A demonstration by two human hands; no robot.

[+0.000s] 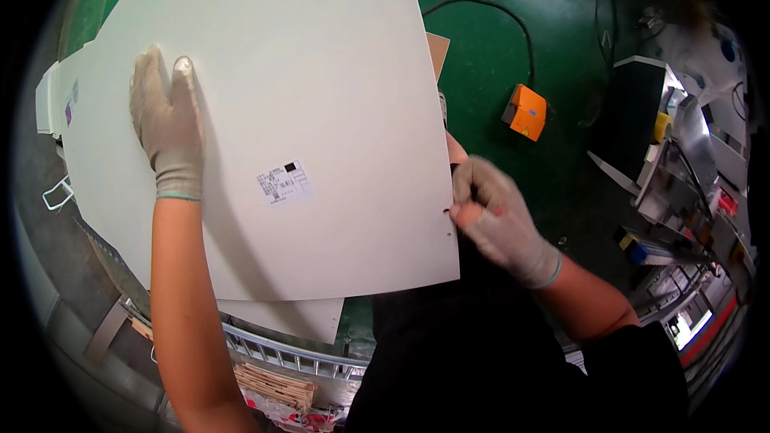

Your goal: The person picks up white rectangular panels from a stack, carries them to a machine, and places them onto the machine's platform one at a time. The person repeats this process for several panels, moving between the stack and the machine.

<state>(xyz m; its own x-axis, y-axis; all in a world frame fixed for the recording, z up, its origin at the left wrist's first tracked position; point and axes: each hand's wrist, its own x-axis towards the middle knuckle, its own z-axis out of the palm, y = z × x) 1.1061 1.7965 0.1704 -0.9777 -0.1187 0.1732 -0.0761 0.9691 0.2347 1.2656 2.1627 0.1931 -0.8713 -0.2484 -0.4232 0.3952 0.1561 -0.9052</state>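
A large white panel (pixel 345 72) fills the left and middle of the view, with a printed label (pixel 283 182) on its face. My left hand (pixel 168 116), in a pale knit glove, lies flat on the panel with its fingers stretched out. At the panel's right edge is my right hand (pixel 499 212), also gloved, with its fingers curled in and the bare thumb tip beside a small dark hole (pixel 447 211). Whether the curled fingers hold anything is hidden.
An orange foot pedal (pixel 527 113) with a black cable (pixel 505 10) sits on the green floor (pixel 481 48). Another white panel (pixel 297 317) shows underneath. Below are a roller conveyor (pixel 297 360) and wooden strips (pixel 277 386). Metal equipment (pixel 694 140) stands at right.
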